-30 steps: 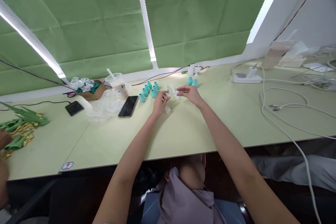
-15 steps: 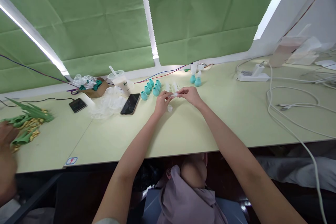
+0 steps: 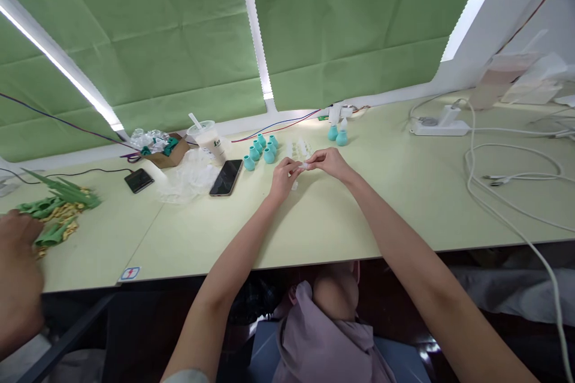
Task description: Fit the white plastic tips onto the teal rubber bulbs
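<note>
My left hand and my right hand meet over the table, fingertips pinched on a small whitish translucent piece. Its exact kind is too small to make out, and the fingers cover most of it. Under my left hand, partly hidden by it, lies another small clear piece. Just behind the fingers are pale translucent strips with small parts on them. Several small teal vase-shaped pieces stand to the left. Farther back on the right, two similar teal pieces stand together, at least one with a white tip.
A phone, crumpled plastic bag, drink cup and cardboard box are on the left. A co-worker's hand is by green and yellow pieces. A power strip and white cables lie right.
The whole view has shifted slightly. Both hands keep pinching the small whitish piece. My left hand now covers more of the clear piece on the table.
</note>
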Demonstrator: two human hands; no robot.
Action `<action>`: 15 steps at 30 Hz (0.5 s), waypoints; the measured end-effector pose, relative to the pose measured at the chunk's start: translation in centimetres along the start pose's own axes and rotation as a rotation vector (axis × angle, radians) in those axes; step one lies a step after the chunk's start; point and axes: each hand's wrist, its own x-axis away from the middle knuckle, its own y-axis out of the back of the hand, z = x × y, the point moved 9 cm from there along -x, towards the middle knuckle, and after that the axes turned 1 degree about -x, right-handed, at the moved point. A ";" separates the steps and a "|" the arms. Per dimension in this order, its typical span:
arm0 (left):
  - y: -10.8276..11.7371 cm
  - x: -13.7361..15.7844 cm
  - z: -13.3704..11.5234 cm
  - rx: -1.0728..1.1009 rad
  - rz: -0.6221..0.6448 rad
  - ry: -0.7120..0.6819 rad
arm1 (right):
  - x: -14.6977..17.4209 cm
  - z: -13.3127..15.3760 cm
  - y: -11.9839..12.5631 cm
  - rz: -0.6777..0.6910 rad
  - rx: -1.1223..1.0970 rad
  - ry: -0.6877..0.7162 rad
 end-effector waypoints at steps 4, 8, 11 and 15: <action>0.2 -0.3 1.0 0.081 -0.012 0.094 | 0.1 0.4 -0.2 -0.015 -0.023 0.007; -0.2 -0.5 2.5 0.220 -0.028 0.207 | 0.3 0.8 -1.0 0.012 -0.065 0.008; -0.9 -0.6 3.1 0.280 0.000 0.247 | 0.3 0.6 -1.5 0.032 -0.086 0.002; 0.4 -0.8 4.0 0.202 -0.048 0.279 | 0.2 0.3 -0.9 -0.021 -0.179 -0.013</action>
